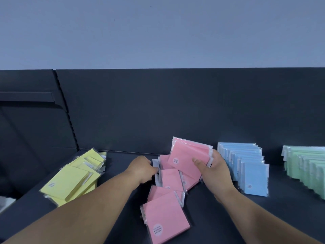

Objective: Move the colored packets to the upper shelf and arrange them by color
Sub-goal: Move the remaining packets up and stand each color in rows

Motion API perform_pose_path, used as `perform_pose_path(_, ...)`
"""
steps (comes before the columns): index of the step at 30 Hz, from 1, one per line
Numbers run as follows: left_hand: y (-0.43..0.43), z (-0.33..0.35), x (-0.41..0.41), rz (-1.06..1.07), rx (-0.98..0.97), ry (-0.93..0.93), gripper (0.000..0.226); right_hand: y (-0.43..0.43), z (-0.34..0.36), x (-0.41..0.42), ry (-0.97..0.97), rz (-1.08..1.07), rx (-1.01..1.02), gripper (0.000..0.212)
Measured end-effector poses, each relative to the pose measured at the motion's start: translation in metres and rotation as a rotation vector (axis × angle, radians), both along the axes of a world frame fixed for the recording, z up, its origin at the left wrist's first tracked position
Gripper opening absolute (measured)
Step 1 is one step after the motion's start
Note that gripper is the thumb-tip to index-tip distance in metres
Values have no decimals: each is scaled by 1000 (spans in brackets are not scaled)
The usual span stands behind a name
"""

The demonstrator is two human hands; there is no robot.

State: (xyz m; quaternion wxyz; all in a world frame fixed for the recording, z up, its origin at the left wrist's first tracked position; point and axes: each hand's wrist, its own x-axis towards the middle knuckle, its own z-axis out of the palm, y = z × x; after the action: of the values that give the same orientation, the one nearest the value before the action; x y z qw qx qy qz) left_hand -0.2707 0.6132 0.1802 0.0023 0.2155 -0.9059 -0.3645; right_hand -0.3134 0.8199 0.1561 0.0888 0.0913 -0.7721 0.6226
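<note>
I saw a fanned bunch of pink packets (189, 155), flat squares in glossy clear sleeves, gripped in the right hand (214, 173) above the dark matte shelf (228, 217), with loose pink ones (165, 221) scattered flat beneath. The left hand (140, 169) curled against that scatter's edge, though I could not tell whether it held anything. To the left lay a messy heap of yellow packets (70, 182); to the right stood neat overlapping rows of blue packets (253, 176) and green packets (306, 166).

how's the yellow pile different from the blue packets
The yellow packets lie flat in a loose, skewed heap; the blue packets stand in a neat overlapping row. Yellow sits left of the pink packets, blue right of them. Both are clear-wrapped squares on the same dark shelf.
</note>
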Motion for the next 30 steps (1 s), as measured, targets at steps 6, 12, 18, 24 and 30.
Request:
perform_pose_path(6,1,5,0,64,127,253,11,2,2,-2,11,-23,-72,23)
perform_pose_path(12,0,39,-1,63,-6,542,15,4,18,-2,-28,61,-235,17)
perform_pose_path(18,0,56,-1,-19,47,634,16,9,26,-6,-47,239,-109,23)
perform_pose_path(24,5,69,0,-133,76,718,18,3,40,-2,-2,433,65,39)
perform_pose_path(30,12,70,2,-217,123,741,16,-6,38,4,35,364,66,16)
